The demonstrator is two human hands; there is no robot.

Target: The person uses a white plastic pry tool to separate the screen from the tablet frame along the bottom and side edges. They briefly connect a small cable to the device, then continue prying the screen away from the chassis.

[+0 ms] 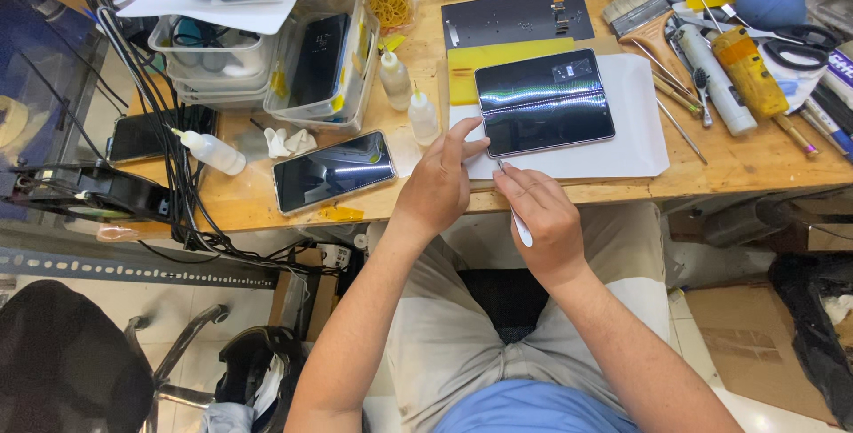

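1. While the left hand (440,186) rests with its fingers spread and loosely curled at the lower left corner of the unfolded phone (544,103), it pins that corner down; nothing is gripped in it.
2. That phone lies screen up on a white sheet (635,144) near the front edge of the workbench (267,206), just beyond both hands.
3. Closed in a pencil grip, the right hand (544,220) holds a thin white tool (520,227), its tip pointing at the phone's front edge close to the left fingertips.
4. To do this well, I judge the tip should stay flat and shallow along the seam, so the soft screen is not pricked or creased.
5. Pressure from the left fingers is best kept on the frame, not on the fold line across the middle.
6. Two small dropper bottles (410,100) stand just left of the sheet, and a second, slim phone (332,170) lies further left near the front edge.
7. Brush (641,17), scissors (800,42) and tweezers sit well apart toward the right back corner, clear of the hands.
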